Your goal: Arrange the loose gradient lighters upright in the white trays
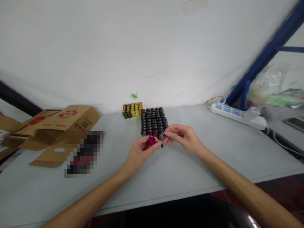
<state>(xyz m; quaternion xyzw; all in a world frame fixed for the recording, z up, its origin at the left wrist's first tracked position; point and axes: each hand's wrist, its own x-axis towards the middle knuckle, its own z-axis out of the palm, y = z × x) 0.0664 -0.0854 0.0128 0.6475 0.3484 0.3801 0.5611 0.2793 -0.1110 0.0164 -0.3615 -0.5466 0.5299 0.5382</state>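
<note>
My left hand is closed around a magenta lighter with a dark top, holding it just in front of a block of lighters. A small black piece shows by the left fingertips; what it belongs to is unclear. Close by on the right, my right hand has thumb and fingers pinched together, with something small and dark at their tips. Behind both hands, the block of black-topped lighters stands upright in tight rows, its front partly hidden by my fingers.
A smaller group of yellow-topped lighters stands near the wall. At left lie an opened cardboard box and a blurred-out dark item. A white power strip lies at right, beside a blue metal frame.
</note>
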